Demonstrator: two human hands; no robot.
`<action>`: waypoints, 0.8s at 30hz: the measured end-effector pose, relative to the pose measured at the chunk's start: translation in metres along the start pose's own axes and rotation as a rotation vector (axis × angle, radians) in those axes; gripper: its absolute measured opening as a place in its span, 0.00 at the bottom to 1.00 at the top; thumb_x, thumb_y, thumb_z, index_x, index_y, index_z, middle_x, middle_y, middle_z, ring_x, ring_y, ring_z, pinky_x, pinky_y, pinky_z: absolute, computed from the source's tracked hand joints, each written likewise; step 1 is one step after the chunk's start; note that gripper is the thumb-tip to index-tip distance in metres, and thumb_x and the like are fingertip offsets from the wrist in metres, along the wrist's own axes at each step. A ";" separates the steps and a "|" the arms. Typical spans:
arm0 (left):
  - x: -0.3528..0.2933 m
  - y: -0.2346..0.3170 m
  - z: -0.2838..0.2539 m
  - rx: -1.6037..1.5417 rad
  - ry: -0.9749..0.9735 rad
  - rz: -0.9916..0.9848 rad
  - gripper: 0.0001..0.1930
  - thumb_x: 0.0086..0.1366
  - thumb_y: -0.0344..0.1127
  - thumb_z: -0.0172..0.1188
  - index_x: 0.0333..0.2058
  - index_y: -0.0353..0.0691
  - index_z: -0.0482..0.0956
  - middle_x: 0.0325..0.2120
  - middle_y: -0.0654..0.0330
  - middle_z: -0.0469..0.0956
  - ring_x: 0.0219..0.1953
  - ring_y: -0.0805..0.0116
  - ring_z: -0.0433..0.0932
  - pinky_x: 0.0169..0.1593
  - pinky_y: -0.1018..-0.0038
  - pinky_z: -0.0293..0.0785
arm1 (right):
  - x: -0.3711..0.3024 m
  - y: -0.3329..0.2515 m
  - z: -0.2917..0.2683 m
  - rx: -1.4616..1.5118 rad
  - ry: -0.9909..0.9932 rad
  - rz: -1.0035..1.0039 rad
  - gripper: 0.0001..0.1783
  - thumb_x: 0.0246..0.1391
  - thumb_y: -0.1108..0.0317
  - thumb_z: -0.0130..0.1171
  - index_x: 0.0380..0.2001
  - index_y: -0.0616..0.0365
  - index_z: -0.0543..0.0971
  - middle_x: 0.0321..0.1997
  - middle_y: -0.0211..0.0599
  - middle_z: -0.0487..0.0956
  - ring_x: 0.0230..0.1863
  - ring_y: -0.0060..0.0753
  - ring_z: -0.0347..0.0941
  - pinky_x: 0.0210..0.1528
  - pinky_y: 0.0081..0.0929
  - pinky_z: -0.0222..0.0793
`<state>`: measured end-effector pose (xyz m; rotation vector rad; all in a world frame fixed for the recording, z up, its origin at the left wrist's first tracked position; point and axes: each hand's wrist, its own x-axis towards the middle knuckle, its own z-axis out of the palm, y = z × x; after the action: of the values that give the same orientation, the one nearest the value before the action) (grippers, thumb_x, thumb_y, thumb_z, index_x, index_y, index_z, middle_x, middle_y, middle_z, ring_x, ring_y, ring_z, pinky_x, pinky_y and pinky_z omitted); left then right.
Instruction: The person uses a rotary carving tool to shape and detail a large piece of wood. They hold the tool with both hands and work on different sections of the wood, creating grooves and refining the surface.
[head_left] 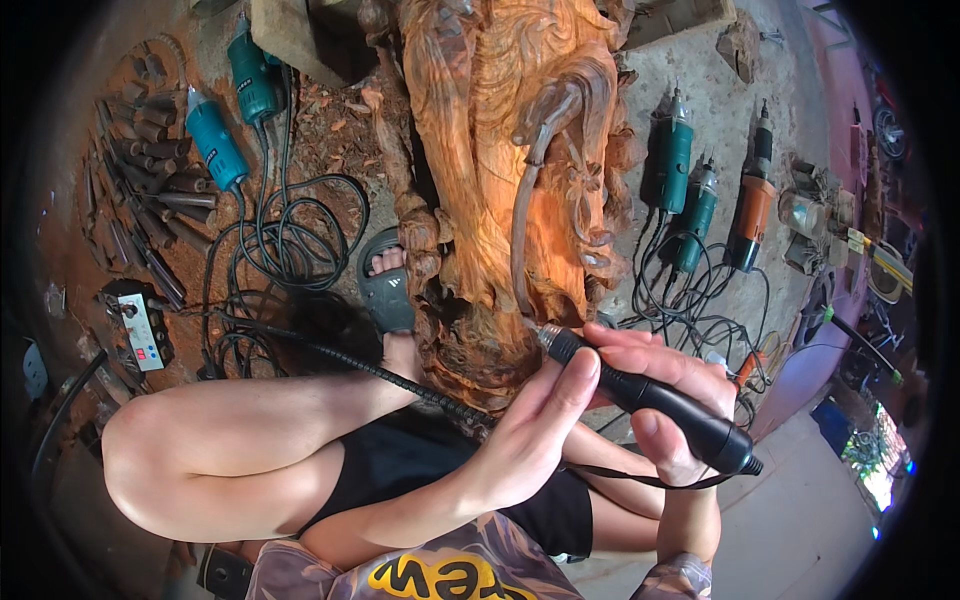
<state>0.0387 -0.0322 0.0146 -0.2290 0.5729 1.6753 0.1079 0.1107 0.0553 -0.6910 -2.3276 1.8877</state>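
A black pen-shaped rotary tool (pixel 700 430) lies slantwise across both of my hands, its metal nose pointing up and left. My left hand (pixel 525 430) closes on the front of it, with the thumb along the barrel and the other fingers mostly hidden behind. Around the rear body wraps my right hand (pixel 695 378), a thin dark cord passing below its palm. The tool's tip is at the near end of a large reddish-brown wood carving (pixel 480 200), with flowing carved folds; I cannot tell whether the tip touches the wood.
Two teal grinders (pixel 215 140) with coiled cords lie left, near many wooden-looking chisel handles (pixel 150 200) and a white control box (pixel 140 330). To the right are green grinders (pixel 675 165) and an orange-black one (pixel 755 215). My sandalled foot (pixel 388 290) stands beside the carving.
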 end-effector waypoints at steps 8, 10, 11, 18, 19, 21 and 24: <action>0.006 -0.004 0.000 0.039 -0.013 0.055 0.33 0.78 0.54 0.29 0.64 0.29 0.58 0.65 0.43 0.62 0.67 0.57 0.63 0.70 0.63 0.58 | 0.002 -0.007 -0.003 -0.024 -0.047 0.134 0.30 0.54 0.50 0.60 0.46 0.70 0.81 0.51 0.57 0.81 0.49 0.45 0.82 0.57 0.34 0.73; 0.008 -0.002 0.001 0.031 -0.005 0.077 0.32 0.78 0.53 0.30 0.64 0.28 0.59 0.64 0.43 0.63 0.66 0.58 0.65 0.70 0.65 0.59 | 0.005 -0.007 -0.002 -0.064 -0.031 0.092 0.26 0.54 0.53 0.60 0.45 0.68 0.81 0.50 0.55 0.82 0.47 0.45 0.83 0.53 0.32 0.76; 0.009 -0.001 0.002 0.023 0.000 0.087 0.32 0.78 0.53 0.30 0.64 0.28 0.59 0.64 0.43 0.63 0.66 0.58 0.65 0.69 0.65 0.59 | 0.008 -0.008 -0.001 -0.082 -0.027 0.070 0.25 0.54 0.55 0.60 0.45 0.67 0.82 0.49 0.53 0.83 0.46 0.44 0.84 0.50 0.32 0.77; 0.019 0.019 0.004 0.038 0.013 0.087 0.32 0.78 0.52 0.31 0.64 0.27 0.59 0.64 0.44 0.64 0.65 0.60 0.67 0.68 0.67 0.61 | 0.021 -0.006 -0.001 -0.080 -0.007 0.028 0.21 0.54 0.59 0.60 0.45 0.65 0.82 0.50 0.50 0.83 0.45 0.42 0.84 0.48 0.30 0.79; 0.019 0.020 0.004 0.075 -0.002 0.081 0.33 0.78 0.53 0.29 0.64 0.27 0.58 0.64 0.43 0.63 0.66 0.58 0.65 0.69 0.65 0.60 | 0.022 -0.008 -0.002 -0.056 -0.007 0.036 0.22 0.53 0.60 0.60 0.46 0.66 0.81 0.51 0.51 0.83 0.45 0.43 0.84 0.48 0.30 0.79; 0.017 0.021 0.005 0.151 -0.025 0.073 0.35 0.78 0.55 0.27 0.65 0.27 0.58 0.66 0.40 0.60 0.67 0.55 0.63 0.70 0.60 0.59 | 0.021 -0.004 -0.006 -0.013 -0.040 0.000 0.23 0.53 0.60 0.61 0.47 0.66 0.81 0.51 0.51 0.82 0.45 0.43 0.84 0.48 0.30 0.79; 0.012 0.011 0.003 0.047 -0.012 0.087 0.31 0.78 0.52 0.32 0.63 0.26 0.59 0.64 0.44 0.64 0.62 0.62 0.69 0.67 0.67 0.63 | 0.019 0.000 -0.009 0.004 -0.078 0.025 0.26 0.53 0.55 0.61 0.47 0.68 0.81 0.51 0.54 0.82 0.48 0.45 0.83 0.52 0.33 0.76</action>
<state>0.0262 -0.0214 0.0149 -0.1616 0.6207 1.7443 0.0939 0.1259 0.0533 -0.6603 -2.3711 1.9635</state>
